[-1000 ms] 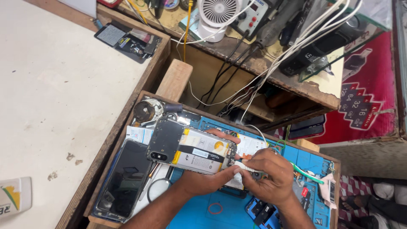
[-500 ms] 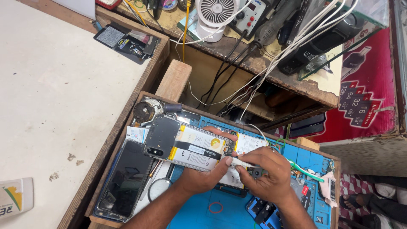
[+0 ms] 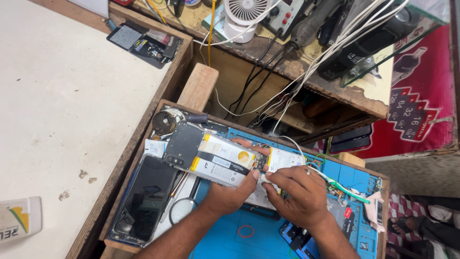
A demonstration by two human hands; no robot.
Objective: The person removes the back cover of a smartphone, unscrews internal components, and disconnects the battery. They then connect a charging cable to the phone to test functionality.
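An opened phone (image 3: 211, 154) with its back off, showing a white and yellow battery and a dark board, lies tilted over a blue work mat (image 3: 249, 240). My left hand (image 3: 230, 194) grips its lower right end from below, thumb on the edge. My right hand (image 3: 299, 196) pinches a thin white tool (image 3: 266, 176) at that same end of the phone, a ring on one finger. A second phone (image 3: 146, 199) with a dark cracked screen lies face up to the left.
A wooden tray (image 3: 143, 129) frames the mat. A magnifier (image 3: 182, 210), a round roll (image 3: 165, 122) and a white-green tool (image 3: 347, 189) lie nearby. A small white fan (image 3: 244, 14), cables and a grey device sit on the shelf behind. A white counter (image 3: 62, 96) stretches left.
My hands and the opened phone have stayed almost in place; the white tool's tip has shifted slightly along the phone's lower end.
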